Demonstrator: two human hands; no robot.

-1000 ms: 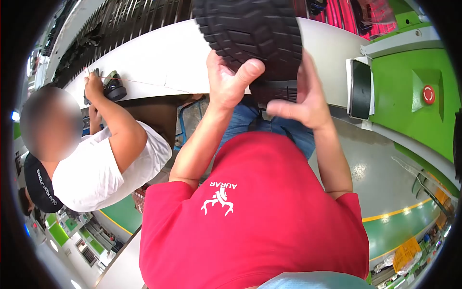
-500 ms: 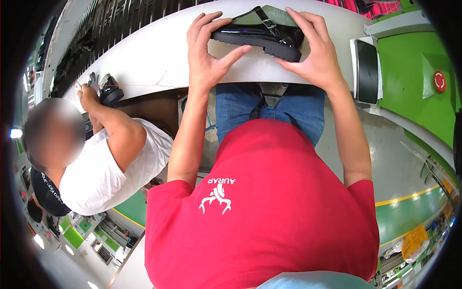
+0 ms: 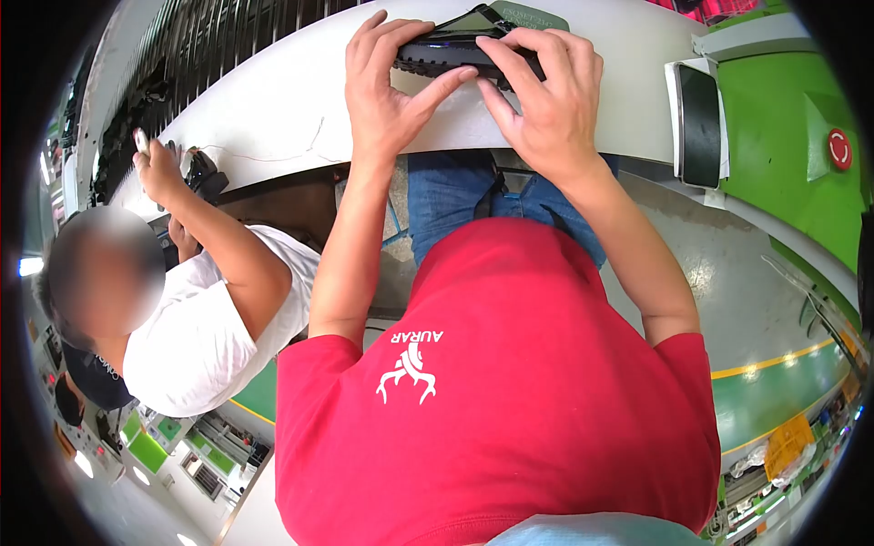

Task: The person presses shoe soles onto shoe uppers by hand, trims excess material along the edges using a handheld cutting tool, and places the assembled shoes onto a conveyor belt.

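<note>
Shoe (image 3: pixel 448 55) held between left fingers (image 3: pixel 386 41) and right fingers (image 3: pixel 517 65).

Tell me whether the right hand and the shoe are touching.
Touching. The head view shows fingers of the right hand laid across the shoe, covering part of it.

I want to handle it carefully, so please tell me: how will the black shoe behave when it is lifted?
The black shoe will probably keep its shape, since its sole looks thick. The ridged tread may give fingers some grip, but the glossy black side could feel slippery.
</note>
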